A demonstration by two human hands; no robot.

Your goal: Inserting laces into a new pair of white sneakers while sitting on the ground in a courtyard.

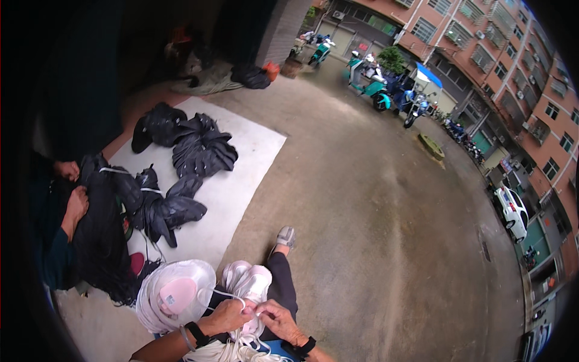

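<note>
Over my lap lie white and pale pink shoe uppers [258, 279], nested together. My left hand [228, 316] is closed in a pinch on a white shoelace [224, 294], which loops out to the left. Close beside it, my right hand [278, 320] has its fingertips pinched together at the same upper; the lace end seems to be between them, though it is too small to see clearly. Loose white laces [241, 351] hang in a heap below both hands. Left of them is a rounded stack of white uppers [181, 294] with a pink piece on its face.
Strung bundles of black shoe uppers [205, 145] lie on a white sheet [256, 139]. At the left, a co-worker's hands [75, 202] hold a black bundle [102, 235]. My shoe [286, 236] rests on the concrete ground [374, 241]. Scooters [377, 90] and a white car [511, 211] stand farther off.
</note>
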